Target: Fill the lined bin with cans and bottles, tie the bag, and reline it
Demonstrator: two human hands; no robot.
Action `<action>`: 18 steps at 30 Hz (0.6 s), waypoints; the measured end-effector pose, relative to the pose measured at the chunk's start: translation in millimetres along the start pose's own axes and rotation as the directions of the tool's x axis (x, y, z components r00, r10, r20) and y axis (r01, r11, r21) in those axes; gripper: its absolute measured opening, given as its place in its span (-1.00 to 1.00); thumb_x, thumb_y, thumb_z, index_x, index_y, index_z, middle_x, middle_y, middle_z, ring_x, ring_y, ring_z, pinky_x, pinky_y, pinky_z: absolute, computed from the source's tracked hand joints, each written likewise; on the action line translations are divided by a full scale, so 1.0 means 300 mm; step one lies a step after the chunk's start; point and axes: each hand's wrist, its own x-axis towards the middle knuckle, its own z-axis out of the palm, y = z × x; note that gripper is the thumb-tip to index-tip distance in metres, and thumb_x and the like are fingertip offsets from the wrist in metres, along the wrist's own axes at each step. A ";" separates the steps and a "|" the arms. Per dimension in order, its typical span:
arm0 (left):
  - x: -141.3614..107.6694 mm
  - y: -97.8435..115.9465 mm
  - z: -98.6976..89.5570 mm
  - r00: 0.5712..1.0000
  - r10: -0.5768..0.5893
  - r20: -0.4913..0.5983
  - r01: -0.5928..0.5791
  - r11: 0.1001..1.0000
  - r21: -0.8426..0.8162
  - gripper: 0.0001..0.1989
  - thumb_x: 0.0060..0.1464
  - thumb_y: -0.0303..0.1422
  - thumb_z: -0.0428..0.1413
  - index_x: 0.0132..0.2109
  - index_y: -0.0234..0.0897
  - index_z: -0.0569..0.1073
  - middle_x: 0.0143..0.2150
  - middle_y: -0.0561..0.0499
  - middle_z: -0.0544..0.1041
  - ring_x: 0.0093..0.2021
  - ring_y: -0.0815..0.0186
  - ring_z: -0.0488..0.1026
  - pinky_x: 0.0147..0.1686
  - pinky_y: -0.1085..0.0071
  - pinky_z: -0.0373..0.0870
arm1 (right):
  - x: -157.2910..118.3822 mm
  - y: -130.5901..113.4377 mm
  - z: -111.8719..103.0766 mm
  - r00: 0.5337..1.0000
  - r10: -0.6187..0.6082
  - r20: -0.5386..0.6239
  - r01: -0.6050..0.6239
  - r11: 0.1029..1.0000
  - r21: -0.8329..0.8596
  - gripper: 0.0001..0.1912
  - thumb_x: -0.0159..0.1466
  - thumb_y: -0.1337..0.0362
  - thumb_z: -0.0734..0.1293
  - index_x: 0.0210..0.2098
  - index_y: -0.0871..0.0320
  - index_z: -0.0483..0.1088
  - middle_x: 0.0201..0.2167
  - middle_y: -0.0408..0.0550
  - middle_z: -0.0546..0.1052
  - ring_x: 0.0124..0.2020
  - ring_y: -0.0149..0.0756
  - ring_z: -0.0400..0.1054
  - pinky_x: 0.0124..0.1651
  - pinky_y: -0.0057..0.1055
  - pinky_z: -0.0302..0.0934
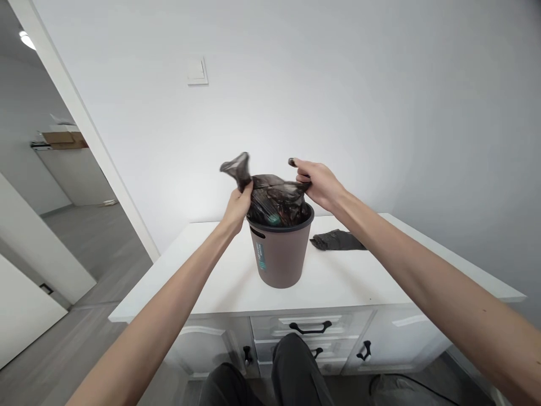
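A brownish trash can (282, 259) with a dark rim and a teal label stands upright on a white cabinet top. Inside it sits a thin black garbage bag (279, 197), its upper part raised above the rim; something greenish shows through the plastic. At the can's left, my left hand (240, 206) pinches the bag, and a loose corner sticks up beyond the thumb. My right hand (319, 181) is closed on the bag's other side, above the right of the rim. A bit of dark plastic also shows at its fingertips.
A folded black plastic bundle (337, 241) lies right of the can. The white cabinet (220, 301) has drawers and doors with black handles. Behind it is a wall with a light switch (197, 71). A doorway opens at the left, with a cardboard box (64, 140) beyond.
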 end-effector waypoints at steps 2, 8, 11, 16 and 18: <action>-0.008 0.007 -0.009 0.999 -0.041 -0.027 0.036 0.983 -0.182 -0.78 0.29 -0.23 0.22 -0.17 -0.31 0.61 -0.14 -0.17 0.70 0.02 0.08 0.59 0.18 0.20 0.44 | 0.017 0.003 -0.034 0.992 0.008 -0.125 0.007 0.993 0.116 -0.57 0.30 0.33 0.51 -0.54 0.07 0.21 -0.63 -0.37 0.03 -0.62 -0.50 -0.09 -0.59 -0.54 -0.03; -0.051 0.072 0.028 0.984 -0.176 -0.036 0.130 0.835 -0.534 -0.65 0.45 -0.35 -0.03 -0.34 -0.29 0.47 -0.35 -0.03 0.59 -0.20 0.27 0.62 0.16 0.27 0.48 | 0.001 0.032 -0.102 0.973 0.042 -0.225 0.009 0.975 0.221 -0.82 0.38 0.31 0.42 -0.36 0.08 0.41 -0.48 -0.23 0.39 -0.47 -0.49 0.30 -0.41 -0.62 0.32; -0.063 0.089 0.044 0.976 -0.217 -0.027 0.156 0.779 -0.608 -0.66 0.46 -0.40 -0.05 -0.36 -0.25 0.38 -0.44 0.06 0.49 -0.27 0.31 0.61 0.13 0.30 0.49 | -0.066 0.060 -0.144 0.979 0.094 -0.182 -0.074 0.991 0.111 -0.84 0.38 0.10 0.44 -0.19 0.04 0.49 -0.17 -0.07 0.59 -0.08 -0.34 0.52 -0.06 -0.50 0.49; -0.078 0.090 0.037 0.956 -0.294 -0.014 0.220 0.747 -0.627 -0.68 0.44 -0.44 -0.07 -0.34 -0.25 0.38 -0.38 0.02 0.54 -0.22 0.32 0.63 0.00 0.37 0.53 | -0.152 0.128 -0.280 0.971 0.147 -0.191 -0.164 0.984 -0.077 -0.52 0.37 -0.19 0.35 -0.05 0.09 0.53 0.23 0.15 0.52 0.32 -0.09 0.38 0.38 -0.18 0.30; -0.083 0.088 0.033 0.956 -0.293 -0.010 0.225 0.756 -0.614 -0.68 0.44 -0.44 -0.06 -0.34 -0.25 0.39 -0.37 0.01 0.55 -0.21 0.32 0.63 -0.02 0.37 0.54 | -0.157 0.150 -0.317 0.981 0.134 -0.139 -0.162 0.964 -0.212 -0.45 0.34 -0.25 0.36 -0.02 0.08 0.56 0.31 0.13 0.48 0.39 -0.02 0.30 0.46 -0.08 0.18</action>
